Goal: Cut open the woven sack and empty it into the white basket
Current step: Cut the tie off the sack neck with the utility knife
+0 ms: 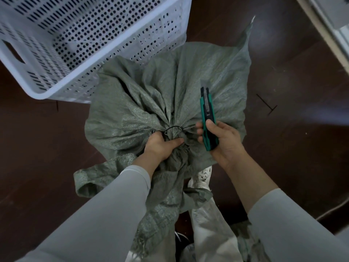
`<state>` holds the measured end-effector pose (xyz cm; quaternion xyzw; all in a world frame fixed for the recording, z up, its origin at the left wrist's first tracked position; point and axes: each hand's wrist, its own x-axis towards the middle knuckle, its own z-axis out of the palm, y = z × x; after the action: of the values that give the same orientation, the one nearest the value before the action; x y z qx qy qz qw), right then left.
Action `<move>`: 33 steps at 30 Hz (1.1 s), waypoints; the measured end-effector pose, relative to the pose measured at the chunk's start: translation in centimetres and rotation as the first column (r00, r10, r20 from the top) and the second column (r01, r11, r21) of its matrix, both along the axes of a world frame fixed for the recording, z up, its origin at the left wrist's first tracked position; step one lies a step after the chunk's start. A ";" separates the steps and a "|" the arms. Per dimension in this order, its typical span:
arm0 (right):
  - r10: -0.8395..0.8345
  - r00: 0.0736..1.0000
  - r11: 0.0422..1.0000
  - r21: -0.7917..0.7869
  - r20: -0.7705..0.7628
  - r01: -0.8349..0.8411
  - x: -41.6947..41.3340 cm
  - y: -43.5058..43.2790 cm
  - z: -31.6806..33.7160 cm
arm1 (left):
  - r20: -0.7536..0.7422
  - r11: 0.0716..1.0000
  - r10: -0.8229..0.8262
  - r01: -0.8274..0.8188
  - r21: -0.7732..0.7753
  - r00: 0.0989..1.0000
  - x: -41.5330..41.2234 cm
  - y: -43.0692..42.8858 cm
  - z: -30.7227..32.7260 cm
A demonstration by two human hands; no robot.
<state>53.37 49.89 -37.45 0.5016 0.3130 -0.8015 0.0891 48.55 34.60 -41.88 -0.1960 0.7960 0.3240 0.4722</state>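
Observation:
A grey-green woven sack (143, 95) stands on the floor in the middle, its neck gathered and bound by a black tie (172, 129). My left hand (162, 146) grips the bunched neck just below the tie. My right hand (224, 140) holds a teal and black utility knife (207, 114) to the right of the tie, its short blade pointing away from me over the sack. The white perforated basket (56, 86) sits at the upper left, touching the sack's far side.
The floor (292, 129) is dark brown wood. A pale piece of furniture (332, 25) edges the upper right. My white shoe (202, 176) and light trousers show below the sack. A cable (332, 210) runs along the floor at the lower right.

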 end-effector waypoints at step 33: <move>-0.129 0.979 0.991 0.038 0.157 0.125 2.8 -7.2 2.1 | 0.159 0.990 0.081 -0.097 0.102 0.984 -2.3 1.5 4.8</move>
<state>56.17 42.65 -35.38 0.5840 0.2833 -0.7587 0.0555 46.26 36.08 -37.12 -0.2298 0.7287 0.3717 0.5273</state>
